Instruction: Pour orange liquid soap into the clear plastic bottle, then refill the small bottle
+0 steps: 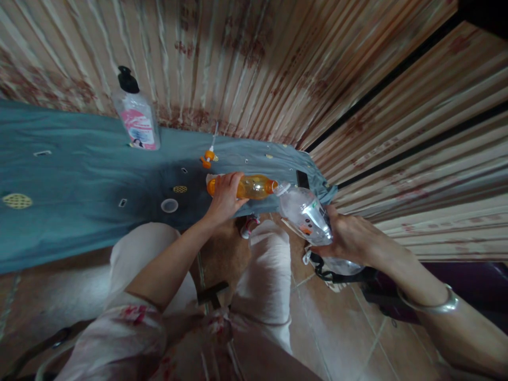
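Observation:
My left hand (227, 196) is wrapped round an orange see-through bottle (256, 187) lying level in the air, its neck pointing right. My right hand (349, 237) grips a large clear plastic bottle (304, 211) with a label, tilted so its mouth points up and left. The two bottle mouths meet or nearly meet; whether they touch I cannot tell. An orange pump top (207, 157) with a pale tube lies on the blue-green cloth beyond my left hand. Near it on the cloth is a small round whitish cap or lid (169, 205).
A clear bottle with a black pump and pink label (138, 121) stands at the back left of the cloth (79, 169). A dark flat object (302, 179) lies near the cloth's right end. Pleated curtains (238, 63) hang behind and to the right. Tiled floor (329, 317) shows below.

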`<action>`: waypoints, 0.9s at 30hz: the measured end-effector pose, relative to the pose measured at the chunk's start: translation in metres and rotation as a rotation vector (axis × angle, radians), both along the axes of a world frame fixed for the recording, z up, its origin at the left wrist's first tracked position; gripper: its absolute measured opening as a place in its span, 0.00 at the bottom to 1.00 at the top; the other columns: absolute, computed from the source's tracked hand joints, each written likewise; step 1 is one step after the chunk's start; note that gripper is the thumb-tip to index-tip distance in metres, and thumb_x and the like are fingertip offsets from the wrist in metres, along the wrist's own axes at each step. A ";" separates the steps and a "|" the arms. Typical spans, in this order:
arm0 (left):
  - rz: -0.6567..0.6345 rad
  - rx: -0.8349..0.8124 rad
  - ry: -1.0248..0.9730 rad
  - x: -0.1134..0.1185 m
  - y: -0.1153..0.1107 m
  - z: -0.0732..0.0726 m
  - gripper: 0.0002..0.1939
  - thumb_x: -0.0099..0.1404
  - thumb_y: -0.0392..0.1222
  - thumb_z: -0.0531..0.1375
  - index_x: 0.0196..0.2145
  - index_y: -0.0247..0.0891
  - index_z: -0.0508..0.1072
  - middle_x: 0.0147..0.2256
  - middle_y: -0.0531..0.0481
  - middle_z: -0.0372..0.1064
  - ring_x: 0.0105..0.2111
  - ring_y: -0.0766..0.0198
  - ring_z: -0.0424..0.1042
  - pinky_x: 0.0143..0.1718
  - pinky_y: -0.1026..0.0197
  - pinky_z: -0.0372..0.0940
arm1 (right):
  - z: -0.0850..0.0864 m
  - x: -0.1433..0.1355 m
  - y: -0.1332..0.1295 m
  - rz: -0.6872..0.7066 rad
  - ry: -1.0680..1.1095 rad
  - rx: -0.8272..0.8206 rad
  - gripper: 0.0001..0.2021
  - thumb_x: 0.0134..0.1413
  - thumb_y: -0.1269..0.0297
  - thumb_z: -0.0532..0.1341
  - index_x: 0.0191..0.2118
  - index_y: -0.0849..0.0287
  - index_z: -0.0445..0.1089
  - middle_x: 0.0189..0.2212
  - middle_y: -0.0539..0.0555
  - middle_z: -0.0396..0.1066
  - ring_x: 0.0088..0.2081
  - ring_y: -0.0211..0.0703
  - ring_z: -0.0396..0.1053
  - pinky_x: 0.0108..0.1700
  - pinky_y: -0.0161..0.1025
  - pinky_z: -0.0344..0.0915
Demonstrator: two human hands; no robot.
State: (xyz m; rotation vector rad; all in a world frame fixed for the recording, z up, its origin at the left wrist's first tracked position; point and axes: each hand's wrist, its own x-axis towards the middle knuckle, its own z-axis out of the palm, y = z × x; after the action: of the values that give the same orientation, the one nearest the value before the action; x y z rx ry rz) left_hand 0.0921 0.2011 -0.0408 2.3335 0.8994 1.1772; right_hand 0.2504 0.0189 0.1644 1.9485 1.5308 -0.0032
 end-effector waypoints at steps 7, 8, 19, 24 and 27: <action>-0.002 -0.017 0.001 0.000 0.000 0.001 0.35 0.51 0.42 0.68 0.53 0.36 0.57 0.49 0.40 0.64 0.50 0.48 0.63 0.53 0.47 0.56 | 0.001 -0.001 0.000 0.018 0.017 0.004 0.32 0.45 0.46 0.60 0.49 0.67 0.58 0.29 0.63 0.75 0.33 0.58 0.75 0.28 0.40 0.58; -0.003 -0.022 0.001 0.000 0.000 0.001 0.35 0.51 0.42 0.67 0.53 0.36 0.57 0.49 0.40 0.64 0.50 0.48 0.63 0.53 0.47 0.56 | 0.001 -0.001 0.000 0.019 0.017 0.004 0.32 0.45 0.46 0.60 0.49 0.67 0.58 0.29 0.63 0.75 0.33 0.58 0.75 0.27 0.39 0.58; -0.010 -0.024 -0.004 0.000 0.000 0.001 0.35 0.50 0.41 0.68 0.53 0.35 0.58 0.49 0.39 0.64 0.50 0.49 0.63 0.54 0.47 0.55 | 0.002 -0.003 0.001 -0.014 -0.008 -0.024 0.31 0.45 0.46 0.61 0.48 0.66 0.58 0.30 0.62 0.75 0.34 0.57 0.75 0.27 0.39 0.58; -0.006 -0.012 -0.001 0.000 0.000 0.001 0.35 0.50 0.41 0.68 0.53 0.36 0.57 0.49 0.40 0.64 0.50 0.49 0.63 0.53 0.47 0.56 | 0.001 0.000 0.000 0.007 0.006 0.000 0.31 0.44 0.46 0.61 0.47 0.65 0.58 0.29 0.61 0.75 0.33 0.57 0.75 0.27 0.39 0.58; -0.007 -0.022 0.006 0.000 0.000 0.001 0.34 0.51 0.41 0.67 0.53 0.37 0.58 0.49 0.40 0.64 0.50 0.48 0.63 0.53 0.46 0.55 | 0.000 0.001 -0.001 0.017 0.013 0.007 0.31 0.43 0.46 0.61 0.47 0.65 0.58 0.28 0.62 0.75 0.32 0.58 0.75 0.27 0.39 0.57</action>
State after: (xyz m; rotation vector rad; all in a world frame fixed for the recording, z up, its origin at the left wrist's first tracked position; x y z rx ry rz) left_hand 0.0916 0.2009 -0.0395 2.3219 0.9010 1.1521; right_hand 0.2517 0.0177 0.1642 1.9444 1.5577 -0.0033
